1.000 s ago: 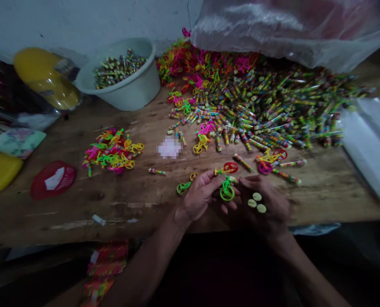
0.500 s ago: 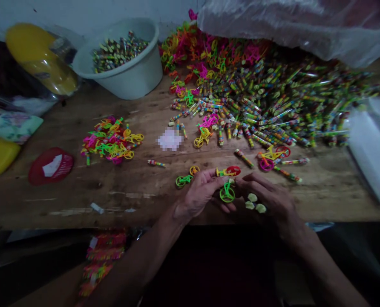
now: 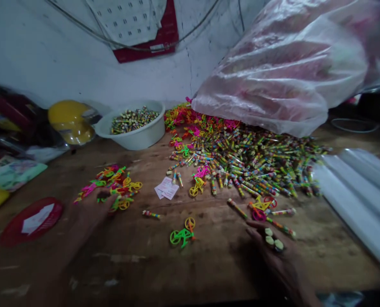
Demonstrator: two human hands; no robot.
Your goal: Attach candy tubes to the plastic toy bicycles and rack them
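My left hand [image 3: 92,211], smeared by motion, reaches over the small pile of coloured plastic toy bicycles [image 3: 124,181] on the left. Its fingers touch or hover at the pile's near side; whether they hold anything I cannot tell. My right hand [image 3: 281,264] is curled low on the right around slim tubes [image 3: 269,240], of which three pale capped ends stick out. Just beyond its fingertips lie a yellow, red and magenta toy bicycle [image 3: 260,206] and a few loose patterned tubes [image 3: 237,209]. Between the hands lies a green and orange toy bicycle [image 3: 182,236].
A large heap of tubes [image 3: 257,160] covers the back right, under a big plastic bag [image 3: 273,85]. A white tub [image 3: 145,138] of tubes stands at the back. Paper slips [image 3: 167,188], a red basket [image 3: 54,217] and clear plastic sheets [image 3: 349,200] lie around on the wooden table [image 3: 139,264].
My left hand has moved from the middle to the left pile; the toy bicycle parts are gone from between my hands. My right hand has moved apart, keeping its tubes. The view has tilted up.
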